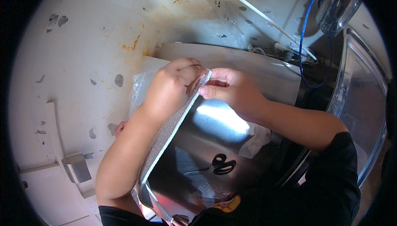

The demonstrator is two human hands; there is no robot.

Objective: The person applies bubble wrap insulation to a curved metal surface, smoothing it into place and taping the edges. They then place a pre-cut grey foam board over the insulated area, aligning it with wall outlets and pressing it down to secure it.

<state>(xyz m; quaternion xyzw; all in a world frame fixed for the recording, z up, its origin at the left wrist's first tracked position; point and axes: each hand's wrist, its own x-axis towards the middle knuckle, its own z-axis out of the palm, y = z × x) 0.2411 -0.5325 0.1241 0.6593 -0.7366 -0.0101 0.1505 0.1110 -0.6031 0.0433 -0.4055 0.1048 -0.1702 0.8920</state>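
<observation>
Here, the left hand (pixel 175 79) and right hand (pixel 236 90) pinch 1 greyish sheet (pixel 166 131) near 1 pair of scissors (pixel 215 167).

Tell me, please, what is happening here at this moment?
A person is handling a long brownish strip with a white edge. The left hand grips its far end, and the right hand pinches the white edge there between thumb and fingers. Nearer the body, black-handled scissors lie on a shiny metal surface, with a crumpled white wrapper beyond them to the right.
</observation>
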